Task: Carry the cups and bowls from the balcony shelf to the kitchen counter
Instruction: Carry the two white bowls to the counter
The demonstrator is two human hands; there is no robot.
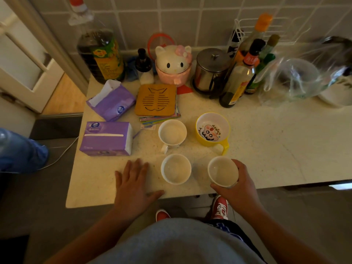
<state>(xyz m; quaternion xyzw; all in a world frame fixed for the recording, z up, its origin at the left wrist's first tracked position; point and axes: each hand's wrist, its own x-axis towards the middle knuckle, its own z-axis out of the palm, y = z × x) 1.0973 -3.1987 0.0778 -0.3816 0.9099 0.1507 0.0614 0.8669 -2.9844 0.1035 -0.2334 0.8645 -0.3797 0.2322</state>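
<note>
The right hand (236,184) is wrapped around a small white cup (222,171) at the lower right of the cluster, fingers (242,166) curled round its far wall and the thumb along the near side; the cup stands upright near the front edge of the table (266,149). Whether its base is touching the surface cannot be told from this angle. The left hand (133,181) lies flat and released on the table, palm down, holding nothing, just left of a second white cup (175,169).

Behind these, toward the middle of the frame, stand a white mug (172,132) with its handle pointing toward the viewer and a yellow bowl (213,129) with a cartoon print inside and a yellow handle at its lower right.

The white pieces look like glazed ceramic: stiff, smooth, probably slippery and likely to chip if knocked together. A full wrap around the wall, as the right hand has, suits the handleless cups. The mug is best taken by its handle. The yellow bowl looks like plastic, so probably light and forgiving; its handle or rim would serve.
</note>
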